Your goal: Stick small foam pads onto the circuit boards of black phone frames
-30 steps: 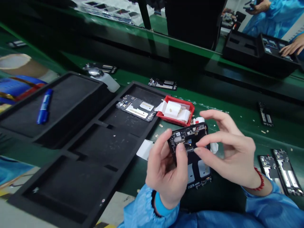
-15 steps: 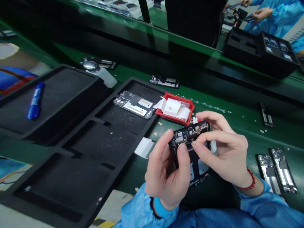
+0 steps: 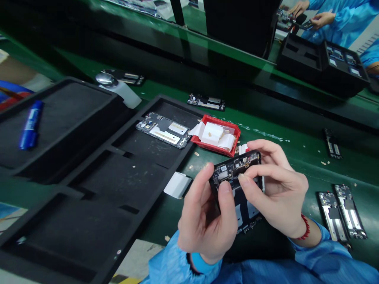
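An opened phone assembly (image 3: 245, 205) with bare circuitry is held up, tilted, between my two hands. My left hand (image 3: 207, 217) grips its left side, the thumb resting on the board near a silver part. On the upper right side is my right hand (image 3: 275, 189), its thumb and index finger pinched together over the middle of the board; anything between those fingertips is too small to make out. Behind the phone sits a red bin (image 3: 217, 135) holding white paper strips. Another phone assembly (image 3: 164, 129) lies in the black foam tray (image 3: 148, 205).
A blue marker (image 3: 31, 125) lies on a black foam block (image 3: 68, 98) at left, beside a bottle with a metal top (image 3: 127, 94). More phone assemblies (image 3: 351, 211) lie at right and behind. A co-worker's hands (image 3: 322, 19) show at upper right, near black trays (image 3: 299, 55).
The view has shifted slightly, so the tray and marker appear further left. My hands keep hold of the phone assembly, and my right fingertips have moved only slightly over the board.
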The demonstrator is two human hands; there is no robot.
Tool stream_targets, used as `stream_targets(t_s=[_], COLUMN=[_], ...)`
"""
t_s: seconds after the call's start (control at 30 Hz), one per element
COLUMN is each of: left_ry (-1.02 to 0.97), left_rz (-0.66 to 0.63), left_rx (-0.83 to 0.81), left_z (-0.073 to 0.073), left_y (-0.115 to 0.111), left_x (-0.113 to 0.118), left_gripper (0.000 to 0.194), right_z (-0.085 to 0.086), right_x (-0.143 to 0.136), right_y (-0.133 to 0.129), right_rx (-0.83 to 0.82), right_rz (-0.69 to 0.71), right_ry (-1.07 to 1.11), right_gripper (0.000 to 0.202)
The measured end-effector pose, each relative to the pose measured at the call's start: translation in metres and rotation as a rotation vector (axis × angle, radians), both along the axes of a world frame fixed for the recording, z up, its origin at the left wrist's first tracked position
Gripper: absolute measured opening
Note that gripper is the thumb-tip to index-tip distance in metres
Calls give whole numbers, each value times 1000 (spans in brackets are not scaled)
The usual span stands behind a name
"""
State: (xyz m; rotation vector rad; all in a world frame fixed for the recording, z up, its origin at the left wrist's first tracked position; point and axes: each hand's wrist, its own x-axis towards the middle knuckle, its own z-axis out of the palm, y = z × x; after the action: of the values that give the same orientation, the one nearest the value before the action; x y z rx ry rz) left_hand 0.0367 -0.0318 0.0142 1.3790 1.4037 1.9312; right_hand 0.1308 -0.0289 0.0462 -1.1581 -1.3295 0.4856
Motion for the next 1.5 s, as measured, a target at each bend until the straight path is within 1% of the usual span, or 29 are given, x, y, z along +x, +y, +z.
stream_targets(t_s=[0.3,0.5,0.7,0.97,1.17,1.33,1.5], left_ry=[4,26,40,39,65,60,-14], left_rz=[-28,2,28,57,21,19,8], left_rx=[12,-24,-45,-18,-40,-24,7], left_z=[2,5,2,4,4,3,10], left_y=[0,0,-1,2,3,3,7], left_x=[0,2,1,3,0,-2,0], left_gripper=[47,40,36,36,39,38,46], right_z=[0,-3,-4,-6,-9,-11,-14], right_x=[-6,-7,-6,-12,-12,-9,-2], right_y=[0,-2,-3,-2,-2,-8,-13], right_rx=[4,15,32,57,54,75,136], right_rz=[-38,-76,-100,-125,-134,-87,-10], right_ry=[47,69,35,96,122,105,17], right_gripper=[20,20,20,22,21,23,33])
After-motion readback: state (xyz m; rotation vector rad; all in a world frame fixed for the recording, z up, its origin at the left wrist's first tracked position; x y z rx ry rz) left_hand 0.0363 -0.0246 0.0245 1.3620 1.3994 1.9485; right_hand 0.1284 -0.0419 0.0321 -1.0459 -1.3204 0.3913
